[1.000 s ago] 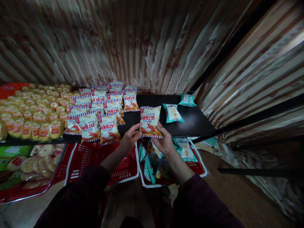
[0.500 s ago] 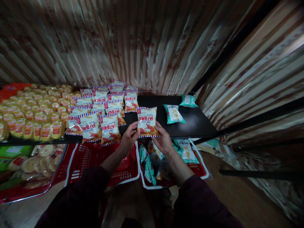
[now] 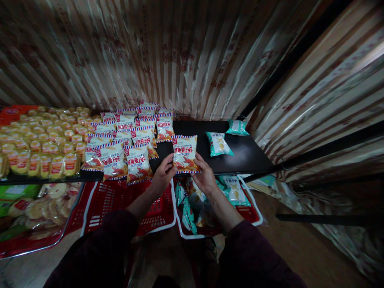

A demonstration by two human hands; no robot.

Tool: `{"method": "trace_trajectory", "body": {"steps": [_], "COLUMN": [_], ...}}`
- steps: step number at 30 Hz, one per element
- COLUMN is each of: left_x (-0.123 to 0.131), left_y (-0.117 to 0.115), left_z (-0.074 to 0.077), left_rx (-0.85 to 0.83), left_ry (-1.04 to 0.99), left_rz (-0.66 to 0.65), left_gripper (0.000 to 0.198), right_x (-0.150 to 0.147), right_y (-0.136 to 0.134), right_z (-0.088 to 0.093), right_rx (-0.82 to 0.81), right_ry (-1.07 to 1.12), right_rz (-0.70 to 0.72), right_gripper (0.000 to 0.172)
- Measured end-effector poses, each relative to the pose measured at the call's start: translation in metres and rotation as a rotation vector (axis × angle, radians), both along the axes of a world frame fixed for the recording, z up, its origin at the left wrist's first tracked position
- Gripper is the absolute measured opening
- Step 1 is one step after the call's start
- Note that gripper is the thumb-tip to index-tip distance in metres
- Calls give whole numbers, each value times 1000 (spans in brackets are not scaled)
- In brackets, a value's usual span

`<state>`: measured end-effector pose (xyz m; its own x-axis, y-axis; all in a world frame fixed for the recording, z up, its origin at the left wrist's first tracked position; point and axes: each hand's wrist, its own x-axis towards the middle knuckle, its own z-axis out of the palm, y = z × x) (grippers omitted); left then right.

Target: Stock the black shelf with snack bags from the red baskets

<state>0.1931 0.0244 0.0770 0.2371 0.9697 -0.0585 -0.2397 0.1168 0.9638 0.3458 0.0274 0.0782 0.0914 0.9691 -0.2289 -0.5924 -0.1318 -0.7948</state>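
A white snack bag with red and blue striped edges and a shrimp picture [image 3: 185, 152] lies at the front of the black shelf [image 3: 246, 154]. My left hand [image 3: 163, 175] pinches its lower left corner. My right hand [image 3: 204, 176] grips its lower right edge. Rows of the same striped bags [image 3: 132, 136] lie just to the left of it. Two teal snack bags [image 3: 218, 143] rest farther right on the shelf.
Small yellow wrapped snacks [image 3: 39, 140] fill the shelf's left end. Below stand two red baskets: the left basket [image 3: 120, 204] shows bare mesh, the right basket [image 3: 255, 214] holds teal bags. Striped curtains hang behind and to the right.
Both hands have carried the striped bag a little left and forward, lowering it from a tilted hold down onto the shelf beside the other striped bags.
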Motion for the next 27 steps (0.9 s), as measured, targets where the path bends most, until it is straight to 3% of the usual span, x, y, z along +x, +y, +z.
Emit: {"method": "trace_trajectory", "body": {"steps": [14, 20, 27], "left_x": [1, 0, -5], "left_y": [7, 14, 24], "left_z": [-14, -10, -2], "left_rx": [91, 126, 115], "left_ry": [45, 52, 94], "left_rz": [36, 101, 91], "left_gripper": [56, 52, 48], "right_x": [-8, -14, -12], "right_y": [0, 11, 28], "right_z": [6, -1, -10], "right_rx": [71, 158, 174], "right_ry": [-109, -222, -369], "right_rz": [20, 15, 4], "right_gripper": [49, 48, 49]}}
